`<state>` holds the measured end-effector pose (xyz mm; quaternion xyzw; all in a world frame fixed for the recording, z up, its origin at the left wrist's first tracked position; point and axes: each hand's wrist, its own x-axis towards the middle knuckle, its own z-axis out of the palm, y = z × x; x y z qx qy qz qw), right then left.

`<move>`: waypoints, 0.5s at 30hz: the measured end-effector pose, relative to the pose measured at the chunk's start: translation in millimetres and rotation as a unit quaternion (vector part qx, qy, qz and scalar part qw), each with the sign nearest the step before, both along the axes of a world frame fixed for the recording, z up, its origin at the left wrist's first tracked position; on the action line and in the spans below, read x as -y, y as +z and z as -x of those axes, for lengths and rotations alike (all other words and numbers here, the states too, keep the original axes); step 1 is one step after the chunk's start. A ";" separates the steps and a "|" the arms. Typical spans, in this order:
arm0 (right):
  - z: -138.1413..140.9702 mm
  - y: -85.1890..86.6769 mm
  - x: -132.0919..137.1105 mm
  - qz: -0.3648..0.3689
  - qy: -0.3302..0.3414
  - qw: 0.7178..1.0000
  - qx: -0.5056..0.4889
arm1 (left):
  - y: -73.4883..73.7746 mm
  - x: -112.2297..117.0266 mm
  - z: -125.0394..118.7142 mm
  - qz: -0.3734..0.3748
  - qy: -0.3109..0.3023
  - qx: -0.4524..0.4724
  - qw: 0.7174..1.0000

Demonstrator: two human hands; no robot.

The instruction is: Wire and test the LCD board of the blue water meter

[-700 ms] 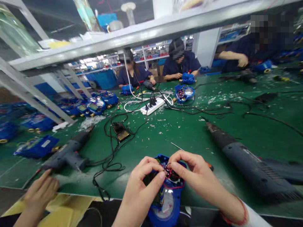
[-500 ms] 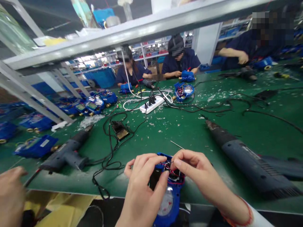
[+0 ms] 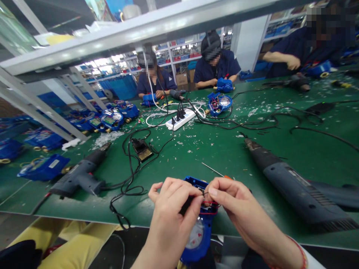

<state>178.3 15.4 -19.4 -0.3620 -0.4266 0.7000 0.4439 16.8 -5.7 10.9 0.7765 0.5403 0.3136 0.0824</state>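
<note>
left hand (image 3: pixel 174 220) closed on blue water meter (image 3: pixel 195 237), right hand (image 3: pixel 246 209) pinching its red wires (image 3: pixel 210 203); third hand gone from lower left.

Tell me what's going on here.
A person's left hand holds an open blue plastic meter with a round dial at the edge of a green workbench mat, while the right hand pinches its red and black wires. Across the bench, a co-worker in a navy top handles another blue meter.
</note>
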 end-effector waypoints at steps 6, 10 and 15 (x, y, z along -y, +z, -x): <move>-7.0 -9.6 -1.2 -0.112 0.013 0.993 0.038 | 0.0 -0.4 2.7 0.061 0.013 0.077 0.995; -8.7 -10.4 -3.2 -0.189 0.005 0.979 0.075 | 2.7 -0.8 0.1 0.090 0.016 0.107 0.990; -9.6 -7.6 -1.9 -0.274 -0.010 0.954 0.123 | 5.6 -1.0 -2.8 0.104 0.006 0.091 0.990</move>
